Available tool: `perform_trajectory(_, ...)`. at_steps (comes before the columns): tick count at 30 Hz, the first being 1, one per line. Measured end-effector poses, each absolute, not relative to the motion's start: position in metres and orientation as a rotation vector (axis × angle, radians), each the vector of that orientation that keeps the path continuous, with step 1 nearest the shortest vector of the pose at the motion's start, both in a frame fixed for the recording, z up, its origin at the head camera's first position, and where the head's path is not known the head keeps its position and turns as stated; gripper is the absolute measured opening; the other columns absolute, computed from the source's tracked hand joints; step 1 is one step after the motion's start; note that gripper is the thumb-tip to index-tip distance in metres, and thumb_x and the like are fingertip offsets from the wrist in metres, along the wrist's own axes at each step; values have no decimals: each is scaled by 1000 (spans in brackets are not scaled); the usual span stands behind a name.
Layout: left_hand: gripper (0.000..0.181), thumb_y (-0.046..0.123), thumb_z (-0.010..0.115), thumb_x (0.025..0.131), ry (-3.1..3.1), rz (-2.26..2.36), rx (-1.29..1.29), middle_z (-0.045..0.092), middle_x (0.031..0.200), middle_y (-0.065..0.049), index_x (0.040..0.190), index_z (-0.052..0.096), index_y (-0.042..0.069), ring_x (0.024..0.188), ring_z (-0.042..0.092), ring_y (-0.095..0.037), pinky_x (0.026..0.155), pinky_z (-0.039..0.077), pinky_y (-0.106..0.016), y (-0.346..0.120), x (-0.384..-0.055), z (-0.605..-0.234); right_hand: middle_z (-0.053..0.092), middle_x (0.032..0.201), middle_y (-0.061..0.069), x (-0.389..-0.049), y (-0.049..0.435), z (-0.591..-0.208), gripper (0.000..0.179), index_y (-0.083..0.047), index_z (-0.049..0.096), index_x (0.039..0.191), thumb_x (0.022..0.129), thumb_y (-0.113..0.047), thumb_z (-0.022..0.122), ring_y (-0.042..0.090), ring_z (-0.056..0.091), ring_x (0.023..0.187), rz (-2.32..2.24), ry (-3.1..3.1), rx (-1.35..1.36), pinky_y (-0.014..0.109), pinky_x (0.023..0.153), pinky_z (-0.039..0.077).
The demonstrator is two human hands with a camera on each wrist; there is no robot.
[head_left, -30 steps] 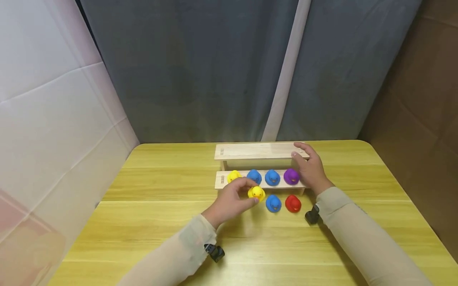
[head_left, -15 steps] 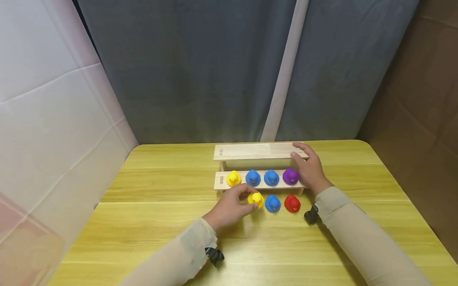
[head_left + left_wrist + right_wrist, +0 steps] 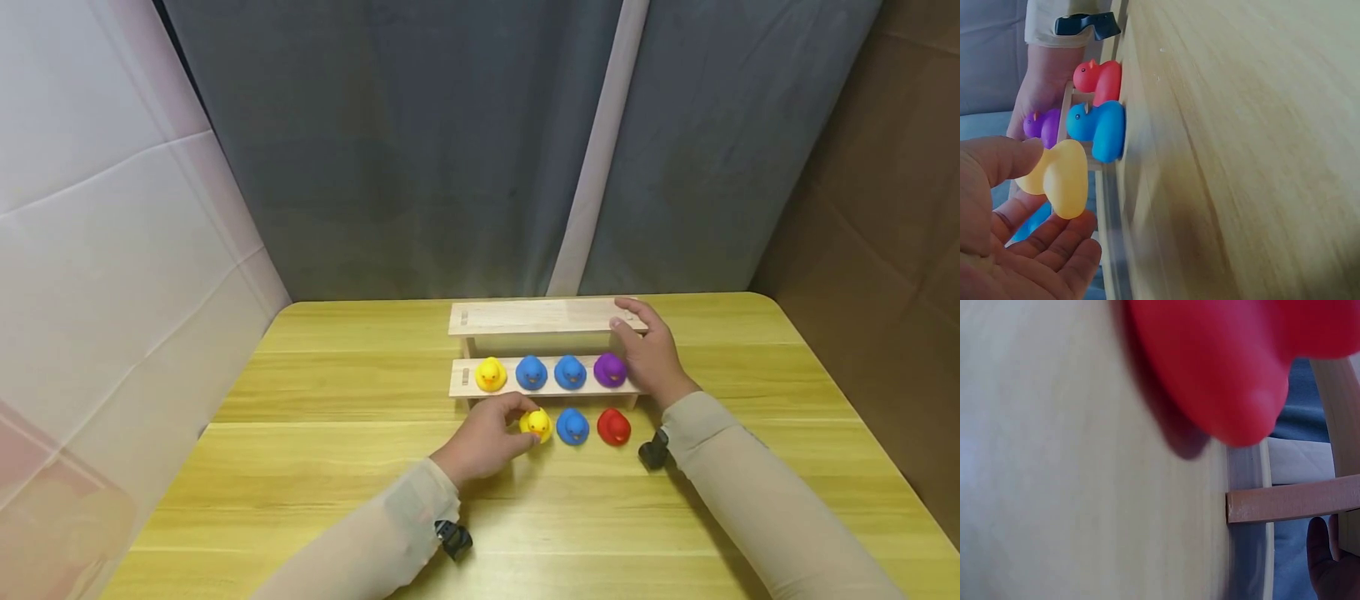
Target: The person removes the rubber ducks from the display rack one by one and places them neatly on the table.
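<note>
Grey curtain [image 3: 375,167] hangs behind a yellow wood-grain table [image 3: 322,467]. Near the far edge stands a pale wooden rack [image 3: 525,310] with two tiers. A person's right hand [image 3: 654,358] touches the right end of its upper board [image 3: 555,320], thumb and forefinger apart; whether it grips or merely rests, I cannot tell. The left hand [image 3: 480,437] pinches a toy duck between thumb and fingers.

On the lower board [image 3: 459,386], left to right, sit one yellow duck [image 3: 491,375], two blue ducks [image 3: 531,372] and a purple duck [image 3: 611,371]. In front, on the table, are another blue duck [image 3: 573,427] and a red duck [image 3: 614,427].

The held yellow duck [image 3: 536,424] is left of that pair, apparently just off the table. It looks like smooth, hollow rubber: probably light, slightly squashy, hard to break, a little slick. The rounded body should give a steadier hold than the small head, with a gentle squeeze.
</note>
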State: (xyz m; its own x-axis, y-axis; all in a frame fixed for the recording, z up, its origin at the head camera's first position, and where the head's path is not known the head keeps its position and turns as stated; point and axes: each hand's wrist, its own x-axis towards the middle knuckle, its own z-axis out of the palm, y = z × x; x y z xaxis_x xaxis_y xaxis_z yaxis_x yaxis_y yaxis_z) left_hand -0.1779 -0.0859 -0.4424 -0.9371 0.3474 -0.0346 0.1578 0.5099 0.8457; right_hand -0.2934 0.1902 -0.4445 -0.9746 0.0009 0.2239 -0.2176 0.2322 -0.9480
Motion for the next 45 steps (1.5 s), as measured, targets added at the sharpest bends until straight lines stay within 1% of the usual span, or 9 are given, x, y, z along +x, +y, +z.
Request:
perform_trajectory(3,25,10,78,93,2568,1360,434,73,119,-3,116,71,10,125,65,-30,113,49,-50,-85,-178,-443,49,160,14,-299,193,-453,46,-8,55,151,107,-20,61,33,37,152,1811,-2318,218,56,126,24)
perform_trajectory(7,23,10,79,93,2591,1318,428,74,117,-3,115,72,9,121,66,-28,111,50,-49,-84,-178,-442,50,160,12,-301,194,-456,46,-9,55,151,107,-21,62,32,38,151,1805,-2318,217,56,125,26)
perform_trajectory(12,22,12,79,93,2617,1270,389,74,114,-2,114,73,8,114,66,-24,108,51,-48,-82,-178,-443,46,162,16,-301,194,-456,47,-5,52,152,107,-18,58,36,36,152,1796,-2335,205,58,125,24)
perform_trajectory(20,22,13,80,93,2677,1187,388,73,107,-1,113,73,8,94,61,-19,93,53,-40,-80,-180,-445,46,162,15,-301,195,-455,48,-7,53,153,107,-19,59,34,35,153,1811,-2336,199,57,126,23)
perform_trajectory(25,22,13,81,93,2694,1158,374,73,105,-1,112,73,8,91,60,-18,90,53,-38,-79,-180,-445,46,161,18,-293,191,-444,47,-3,53,151,107,-16,59,36,33,154,1828,-2331,211,57,128,20)
perform_trajectory(29,21,12,81,92,2703,1150,354,73,103,-1,111,73,8,89,59,-18,89,54,-38,-78,-180,-446,45,161,20,-281,187,-429,47,0,52,150,106,-14,59,39,33,153,1847,-2330,208,59,127,21)
perform_trajectory(33,21,13,82,92,2711,1146,343,72,103,0,111,73,9,88,59,-18,88,54,-38,-78,-180,-447,45,162,21,-278,186,-424,47,0,51,151,107,-15,59,40,34,152,1849,-2333,207,61,126,22)
perform_trajectory(39,22,13,82,91,2708,1154,352,72,100,0,111,73,10,85,59,-17,83,53,-36,-78,-181,-449,46,161,18,-278,186,-424,47,-1,53,151,106,-15,59,36,38,148,1864,-2329,184,57,125,25)
perform_trajectory(45,25,14,82,91,2703,1147,343,70,98,0,114,73,10,83,58,-17,78,51,-33,-78,-181,-449,46,162,14,-294,191,-445,47,-7,53,152,107,-17,60,32,38,148,1861,-2328,180,54,125,25)
